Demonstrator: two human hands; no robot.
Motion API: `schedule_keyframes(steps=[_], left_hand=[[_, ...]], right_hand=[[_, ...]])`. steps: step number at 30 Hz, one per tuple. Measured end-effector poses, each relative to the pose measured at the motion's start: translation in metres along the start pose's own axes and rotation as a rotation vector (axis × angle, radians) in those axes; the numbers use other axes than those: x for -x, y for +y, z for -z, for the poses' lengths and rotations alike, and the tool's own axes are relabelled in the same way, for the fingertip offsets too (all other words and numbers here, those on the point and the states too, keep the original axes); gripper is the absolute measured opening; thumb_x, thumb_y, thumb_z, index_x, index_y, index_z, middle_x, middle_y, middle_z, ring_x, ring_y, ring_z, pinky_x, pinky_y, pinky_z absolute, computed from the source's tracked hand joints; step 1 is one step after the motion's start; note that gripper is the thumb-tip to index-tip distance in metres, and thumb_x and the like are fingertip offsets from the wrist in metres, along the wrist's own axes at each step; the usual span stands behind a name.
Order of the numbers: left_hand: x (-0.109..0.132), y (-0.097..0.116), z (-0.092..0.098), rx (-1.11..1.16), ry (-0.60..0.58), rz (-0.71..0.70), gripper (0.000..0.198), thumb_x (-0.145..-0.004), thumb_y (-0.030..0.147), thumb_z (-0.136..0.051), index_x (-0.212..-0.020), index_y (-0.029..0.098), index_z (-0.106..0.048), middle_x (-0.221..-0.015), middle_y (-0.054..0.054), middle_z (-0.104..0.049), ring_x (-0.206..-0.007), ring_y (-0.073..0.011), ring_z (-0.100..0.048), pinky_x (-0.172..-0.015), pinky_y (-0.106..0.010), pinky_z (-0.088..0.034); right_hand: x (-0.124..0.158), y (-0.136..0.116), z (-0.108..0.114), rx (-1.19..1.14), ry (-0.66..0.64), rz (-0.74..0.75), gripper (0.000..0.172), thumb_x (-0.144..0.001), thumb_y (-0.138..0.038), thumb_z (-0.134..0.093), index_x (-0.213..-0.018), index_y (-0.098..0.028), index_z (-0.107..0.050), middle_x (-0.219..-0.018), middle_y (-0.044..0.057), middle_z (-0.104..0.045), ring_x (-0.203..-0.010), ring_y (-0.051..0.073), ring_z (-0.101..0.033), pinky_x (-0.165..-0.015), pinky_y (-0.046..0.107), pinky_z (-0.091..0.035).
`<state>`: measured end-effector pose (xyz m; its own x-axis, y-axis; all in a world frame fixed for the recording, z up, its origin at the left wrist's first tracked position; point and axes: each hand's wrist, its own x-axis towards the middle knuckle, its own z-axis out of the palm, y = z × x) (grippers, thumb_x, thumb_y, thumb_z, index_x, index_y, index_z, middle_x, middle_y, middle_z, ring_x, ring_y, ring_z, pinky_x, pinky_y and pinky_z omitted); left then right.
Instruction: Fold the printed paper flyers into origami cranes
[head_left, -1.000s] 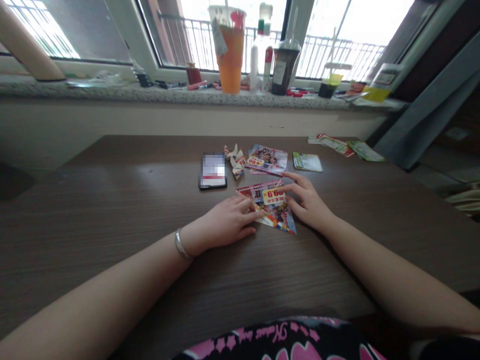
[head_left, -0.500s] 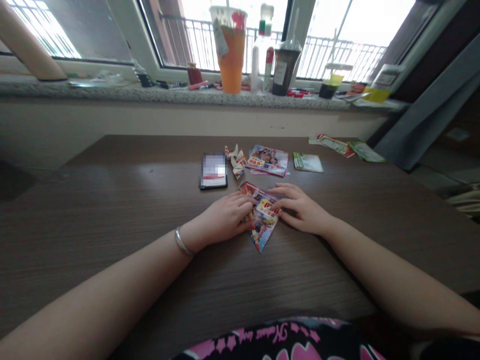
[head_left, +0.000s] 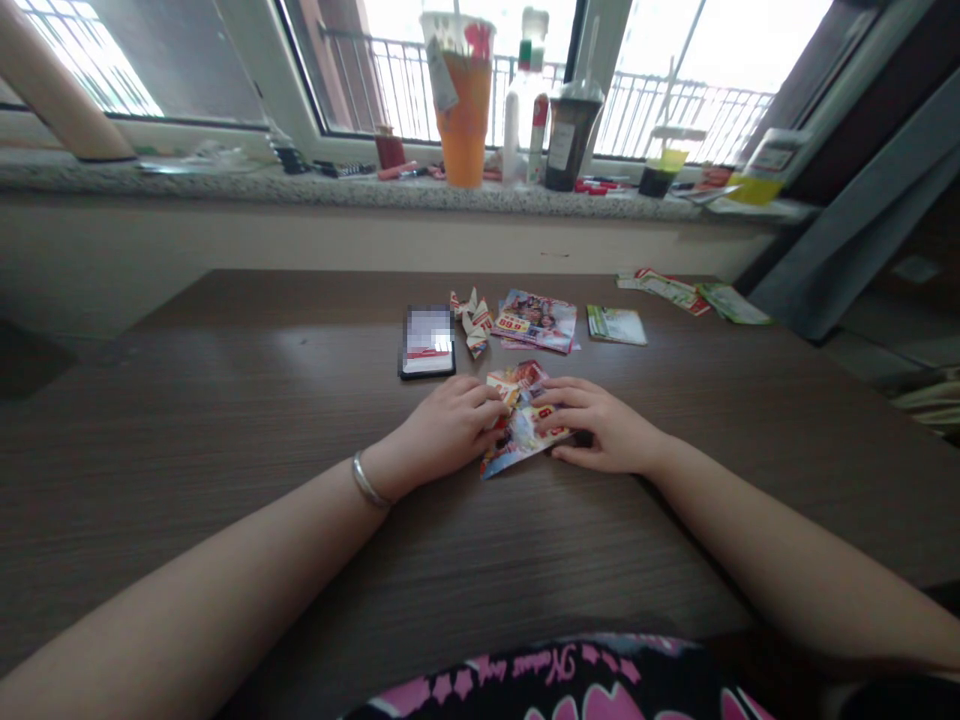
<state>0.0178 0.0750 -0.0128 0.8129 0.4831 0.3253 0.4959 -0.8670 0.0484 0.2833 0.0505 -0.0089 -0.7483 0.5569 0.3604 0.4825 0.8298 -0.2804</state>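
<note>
A colourful printed paper (head_left: 523, 437), partly folded, lies on the brown table between my two hands. My left hand (head_left: 459, 422) is on its left edge, with the fingers curled over the paper and the thumb low beside it. From the right, my right hand (head_left: 600, 425) rests its fingers on the paper's printed face, the thumb a little apart beneath them. Just beyond the paper are a folded paper figure (head_left: 475, 322) and a phone (head_left: 428, 342) with a lit screen. A stack of printed sheets (head_left: 536, 320) lies behind my right hand.
Small green and white cards (head_left: 616, 325) lie right of the stack, with more paper strips (head_left: 671, 288) at the back right corner. Cups, bottles and pens stand or lie on the stone windowsill (head_left: 337, 190) behind the table (head_left: 225, 400).
The paper has changed shape and turned: its lower tip now points to the lower left, and a crumpled or folded part shows at the top. My right hand has shifted slightly.
</note>
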Motion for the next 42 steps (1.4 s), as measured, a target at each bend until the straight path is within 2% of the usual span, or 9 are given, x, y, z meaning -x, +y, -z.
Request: schedule_keyframes(steps=[5,9,13,19,24,28,30,35,42], left_hand=[[0.001,0.001,0.005,0.063,-0.068,0.002,0.04,-0.091,0.037,-0.055,-0.126,0.018,-0.055,-0.133,-0.011,-0.054,-0.123,-0.0274,-0.047,-0.106,-0.046,-0.036],[0.003,-0.005,-0.003,0.114,-0.076,0.015,0.041,-0.093,0.032,-0.051,-0.133,0.02,-0.05,-0.141,-0.01,-0.05,-0.131,-0.0244,-0.042,-0.11,-0.045,-0.033],[0.003,-0.009,-0.01,0.125,-0.015,-0.01,0.029,-0.096,0.027,-0.046,-0.121,0.024,-0.06,-0.136,-0.009,-0.053,-0.124,-0.0239,-0.048,-0.103,-0.045,-0.04],[0.002,-0.007,-0.006,0.133,0.004,-0.033,0.027,-0.097,0.026,-0.045,-0.115,0.026,-0.066,-0.11,-0.007,-0.063,-0.1,-0.0206,-0.055,-0.088,-0.038,-0.046],[0.002,-0.003,0.0,0.138,-0.026,-0.061,0.031,-0.092,0.034,-0.054,-0.12,0.024,-0.062,-0.117,-0.01,-0.059,-0.107,-0.0235,-0.053,-0.094,-0.041,-0.044],[0.002,-0.003,-0.002,0.116,-0.012,-0.099,0.03,-0.094,0.03,-0.051,-0.122,0.024,-0.062,-0.123,-0.01,-0.059,-0.114,-0.0241,-0.052,-0.1,-0.043,-0.041],[0.001,-0.003,-0.002,0.088,0.007,-0.104,0.029,-0.095,0.028,-0.049,-0.12,0.026,-0.063,-0.121,-0.009,-0.06,-0.112,-0.0236,-0.053,-0.098,-0.043,-0.042],[-0.001,0.002,0.003,-0.018,-0.052,-0.092,0.033,-0.094,0.021,-0.048,-0.123,0.027,-0.062,-0.107,-0.009,-0.064,-0.094,-0.0212,-0.058,-0.083,-0.038,-0.049],[0.0,0.007,0.005,-0.003,-0.061,-0.07,0.032,-0.096,0.028,-0.047,-0.124,0.025,-0.06,-0.113,-0.008,-0.063,-0.101,-0.0215,-0.057,-0.088,-0.038,-0.048]], right_hand=[[-0.001,-0.001,0.0,0.012,-0.011,0.019,0.028,-0.081,-0.03,-0.066,-0.109,-0.026,-0.067,-0.123,0.004,-0.065,-0.126,0.024,-0.049,-0.107,0.048,-0.04],[-0.001,-0.002,0.0,0.0,-0.018,0.021,0.027,-0.082,-0.025,-0.063,-0.108,-0.026,-0.067,-0.12,0.004,-0.066,-0.121,0.022,-0.054,-0.105,0.048,-0.041],[-0.001,-0.002,-0.001,-0.015,-0.009,0.04,0.025,-0.082,-0.023,-0.062,-0.107,-0.027,-0.068,-0.116,0.003,-0.068,-0.119,0.021,-0.055,-0.102,0.045,-0.044],[-0.003,-0.004,-0.002,0.025,-0.03,0.05,0.022,-0.087,-0.023,-0.057,-0.107,-0.026,-0.069,-0.113,0.002,-0.07,-0.114,0.02,-0.058,-0.1,0.042,-0.047],[-0.004,-0.009,-0.002,0.108,-0.028,0.014,0.019,-0.09,-0.026,-0.054,-0.098,-0.026,-0.07,-0.107,0.002,-0.072,-0.098,0.019,-0.065,-0.088,0.038,-0.05],[-0.004,-0.013,-0.003,0.209,-0.023,-0.007,0.02,-0.092,-0.029,-0.052,-0.094,-0.025,-0.071,-0.095,0.003,-0.073,-0.087,0.019,-0.066,-0.08,0.035,-0.05],[-0.004,-0.015,-0.003,0.232,-0.019,-0.018,0.02,-0.092,-0.03,-0.051,-0.093,-0.024,-0.071,-0.091,0.003,-0.073,-0.085,0.019,-0.066,-0.078,0.033,-0.049],[-0.004,-0.018,-0.001,0.185,-0.034,-0.05,0.018,-0.091,-0.031,-0.053,-0.091,-0.024,-0.07,-0.092,0.003,-0.073,-0.086,0.017,-0.066,-0.078,0.029,-0.048],[-0.004,-0.02,0.002,0.082,-0.048,-0.091,0.017,-0.089,-0.032,-0.057,-0.08,-0.02,-0.066,-0.082,0.003,-0.069,-0.076,0.015,-0.062,-0.07,0.025,-0.045]])
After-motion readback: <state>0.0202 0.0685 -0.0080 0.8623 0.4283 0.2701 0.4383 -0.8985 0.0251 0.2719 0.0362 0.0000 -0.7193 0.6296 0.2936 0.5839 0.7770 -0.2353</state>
